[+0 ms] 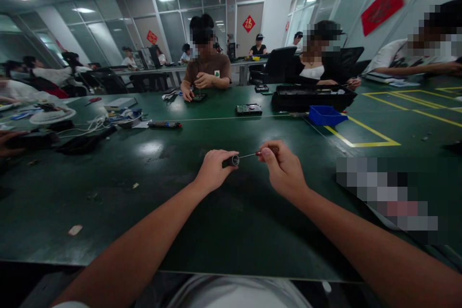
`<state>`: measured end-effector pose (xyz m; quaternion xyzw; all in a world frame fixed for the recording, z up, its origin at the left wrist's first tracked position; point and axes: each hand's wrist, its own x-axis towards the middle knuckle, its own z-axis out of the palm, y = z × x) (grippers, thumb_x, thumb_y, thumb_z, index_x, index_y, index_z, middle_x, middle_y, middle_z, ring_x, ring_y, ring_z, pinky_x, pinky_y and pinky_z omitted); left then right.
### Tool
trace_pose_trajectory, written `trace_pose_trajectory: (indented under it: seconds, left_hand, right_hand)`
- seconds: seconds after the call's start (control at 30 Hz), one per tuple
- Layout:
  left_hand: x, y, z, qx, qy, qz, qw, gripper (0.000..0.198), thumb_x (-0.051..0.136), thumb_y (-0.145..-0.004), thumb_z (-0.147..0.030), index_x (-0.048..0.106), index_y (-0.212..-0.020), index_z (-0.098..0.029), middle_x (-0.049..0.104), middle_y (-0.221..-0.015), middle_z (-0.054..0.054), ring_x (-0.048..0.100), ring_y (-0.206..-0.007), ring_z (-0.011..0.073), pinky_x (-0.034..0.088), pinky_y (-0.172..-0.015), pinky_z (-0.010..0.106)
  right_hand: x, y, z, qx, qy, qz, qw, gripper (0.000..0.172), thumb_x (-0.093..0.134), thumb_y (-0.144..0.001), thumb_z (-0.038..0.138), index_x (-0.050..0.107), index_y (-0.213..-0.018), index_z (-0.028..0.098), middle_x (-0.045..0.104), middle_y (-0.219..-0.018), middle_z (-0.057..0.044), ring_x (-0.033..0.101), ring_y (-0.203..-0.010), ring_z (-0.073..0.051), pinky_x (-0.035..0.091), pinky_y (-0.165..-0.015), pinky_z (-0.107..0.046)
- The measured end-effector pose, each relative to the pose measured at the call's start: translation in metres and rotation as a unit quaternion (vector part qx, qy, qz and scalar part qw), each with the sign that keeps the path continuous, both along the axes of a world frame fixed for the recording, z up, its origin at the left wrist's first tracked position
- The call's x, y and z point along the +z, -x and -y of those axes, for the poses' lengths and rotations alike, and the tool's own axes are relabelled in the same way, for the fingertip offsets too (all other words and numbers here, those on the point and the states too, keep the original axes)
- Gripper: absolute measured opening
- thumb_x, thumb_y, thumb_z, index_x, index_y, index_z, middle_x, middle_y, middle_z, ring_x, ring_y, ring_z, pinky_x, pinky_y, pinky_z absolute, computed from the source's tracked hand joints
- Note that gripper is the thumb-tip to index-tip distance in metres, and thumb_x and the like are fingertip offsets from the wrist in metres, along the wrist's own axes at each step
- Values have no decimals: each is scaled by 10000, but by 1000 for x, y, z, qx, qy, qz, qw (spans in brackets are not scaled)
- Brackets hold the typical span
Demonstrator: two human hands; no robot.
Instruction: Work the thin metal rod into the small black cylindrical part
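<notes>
My left hand (212,169) is closed round a small black cylindrical part (231,160), whose round, ringed end faces me; the rest of it is hidden by my fingers. In my right hand (285,168) I grip a screwdriver (249,155) by its dark red handle. Its thin metal shaft points left, and the tip meets the rim of the cylindrical part; whether it sits inside cannot be told. Both hands are held above the green table (231,231), near its middle.
Ahead lie a hard drive (249,109), a blue bin (327,115) and a long black tray (314,98). To the left are a dark pen-like tool (165,125), tangled cables (90,122) and a white fan-like part (52,114). Across the table a person (207,70) works on something small.
</notes>
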<state>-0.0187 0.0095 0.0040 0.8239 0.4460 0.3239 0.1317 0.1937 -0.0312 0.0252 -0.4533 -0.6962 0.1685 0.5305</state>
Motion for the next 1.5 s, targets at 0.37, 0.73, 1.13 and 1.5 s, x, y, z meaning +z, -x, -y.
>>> trace_pose_trajectory:
  seconds: [0.37, 0.73, 1.13, 1.5]
  left_hand:
    - [1, 1, 0, 15, 16, -15, 1000, 403, 770, -829, -244, 692, -1224, -260, 736, -1142, 53, 633, -1060, 257, 448, -973, 456]
    - [-4, 2, -2, 5, 13, -28, 1000, 404, 770, -829, -265, 694, -1226, -260, 734, -1134, 50, 631, -1057, 256, 441, -971, 445]
    - [0, 2, -1, 26, 48, -26, 998, 394, 756, -834, -247, 701, -1224, -262, 732, -1132, 59, 636, -1051, 266, 467, -961, 452]
    - [-2, 2, -1, 31, 60, 36, 997, 364, 734, -852, -250, 681, -1211, -226, 701, -1159, 69, 639, -1086, 249, 495, -966, 406]
  right_hand:
    - [2, -2, -2, -33, 15, 52, 998, 225, 468, -1010, 397, 605, -957, 228, 684, -765, -29, 669, -714, -205, 456, -646, -327]
    - [5, -1, -1, -8, 20, 55, 998, 212, 467, -1009, 386, 604, -975, 228, 706, -804, -35, 694, -758, -208, 478, -682, -334]
    - [4, -2, -4, -50, 23, 68, 996, 227, 469, -995, 396, 612, -952, 225, 705, -766, -41, 671, -691, -210, 448, -622, -327]
    - [5, -1, -5, -54, 37, 65, 996, 237, 468, -993, 398, 613, -947, 216, 702, -769, -47, 675, -708, -220, 453, -632, -333]
